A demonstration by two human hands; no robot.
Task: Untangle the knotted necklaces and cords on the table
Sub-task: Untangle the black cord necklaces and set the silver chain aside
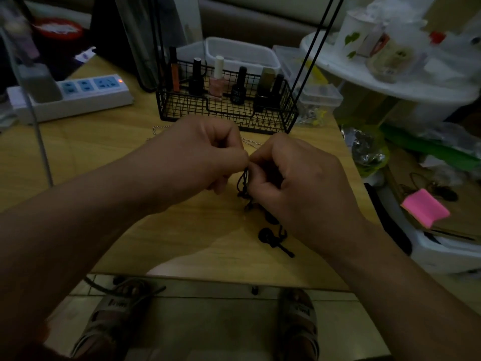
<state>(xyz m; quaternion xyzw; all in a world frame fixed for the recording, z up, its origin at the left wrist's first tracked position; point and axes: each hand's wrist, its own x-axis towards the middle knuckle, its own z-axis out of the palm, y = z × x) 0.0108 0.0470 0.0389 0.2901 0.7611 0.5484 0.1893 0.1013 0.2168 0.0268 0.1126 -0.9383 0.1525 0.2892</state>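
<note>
A knotted black cord (244,185) hangs between my two hands above the wooden table (109,152). My left hand (200,157) and my right hand (294,178) meet fingertip to fingertip and both pinch the cord at its top. Below my right hand a black guitar-shaped pendant (273,237) lies on the table, its cord partly hidden under that hand. A thin silver chain (251,142) lies on the table behind my hands, mostly hidden by them.
A black wire basket (182,110) of nail polish bottles stands just behind my hands. A white power strip (78,96) lies at the left. Clear plastic boxes (242,54) stand behind the basket. Clutter and a pink pad (426,207) sit off the table's right edge.
</note>
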